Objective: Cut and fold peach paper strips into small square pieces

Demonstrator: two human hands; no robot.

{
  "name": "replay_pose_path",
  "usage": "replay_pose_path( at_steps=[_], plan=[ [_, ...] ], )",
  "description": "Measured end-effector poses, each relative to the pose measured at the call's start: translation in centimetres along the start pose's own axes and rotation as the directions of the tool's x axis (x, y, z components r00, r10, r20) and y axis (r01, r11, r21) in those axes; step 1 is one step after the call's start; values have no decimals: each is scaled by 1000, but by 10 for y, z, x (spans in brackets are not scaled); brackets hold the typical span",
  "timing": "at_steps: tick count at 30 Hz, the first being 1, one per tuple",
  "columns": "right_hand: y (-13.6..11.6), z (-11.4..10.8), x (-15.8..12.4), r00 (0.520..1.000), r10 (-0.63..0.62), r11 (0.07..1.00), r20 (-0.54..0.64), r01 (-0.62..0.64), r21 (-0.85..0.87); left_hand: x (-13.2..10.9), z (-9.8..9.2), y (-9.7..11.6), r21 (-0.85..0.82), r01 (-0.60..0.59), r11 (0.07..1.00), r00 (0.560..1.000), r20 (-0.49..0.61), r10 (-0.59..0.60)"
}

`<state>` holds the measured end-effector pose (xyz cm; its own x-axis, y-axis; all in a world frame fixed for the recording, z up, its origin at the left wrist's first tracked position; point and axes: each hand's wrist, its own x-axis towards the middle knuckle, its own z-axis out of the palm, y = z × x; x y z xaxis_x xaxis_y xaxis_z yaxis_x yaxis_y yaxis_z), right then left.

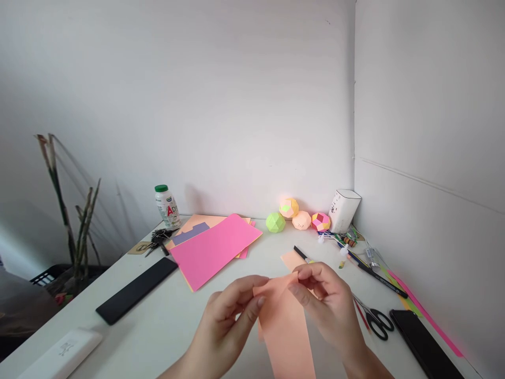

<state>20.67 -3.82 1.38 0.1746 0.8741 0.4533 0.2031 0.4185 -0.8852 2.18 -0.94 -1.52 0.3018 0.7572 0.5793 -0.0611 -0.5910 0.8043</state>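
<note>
A long peach paper strip (286, 331) hangs down between my hands over the white desk (158, 326). My left hand (231, 316) pinches the strip's top left corner with thumb and fingers closed. The top right corner is pinched by my right hand (327, 302). The upper edge of the strip is bent over between the fingertips. A smaller peach paper piece (291, 259) lies on the desk just behind the hands.
A stack of pink and orange sheets (215, 245) lies at the back left, with keys (158, 239), a bottle (168, 205) and a black ruler (136, 289). Several paper balls (302, 218) sit at the wall. Scissors (374, 318), pens (379, 279) and a phone (424, 345) lie at right.
</note>
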Motion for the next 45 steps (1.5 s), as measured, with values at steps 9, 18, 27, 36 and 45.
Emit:
replay_pose_path(
  at_steps=[9, 18, 27, 36, 45],
  plan=[
    [2, -2, 4, 990, 79, 996, 114, -83, 36, 4, -7, 5, 36, 79, 996, 988, 130, -83],
    [3, -3, 7, 995, 19, 1000, 95, -20, 6, 7, -14, 1, 74, 170, 983, 967, 178, -180],
    [1, -4, 8, 993, -58, 998, 103, 58, 6, 13, -19, 11, -129, 310, 942, 922, 281, -265],
    [-1, -3, 5, 991, -100, 994, 86, 103, -29, 10, -18, 14, -122, 310, 943, 930, 247, -273],
    [-5, -1, 5, 988, -139, 989, 69, 142, -41, 8, -17, 16, -117, 283, 952, 940, 231, -251]
  ],
)
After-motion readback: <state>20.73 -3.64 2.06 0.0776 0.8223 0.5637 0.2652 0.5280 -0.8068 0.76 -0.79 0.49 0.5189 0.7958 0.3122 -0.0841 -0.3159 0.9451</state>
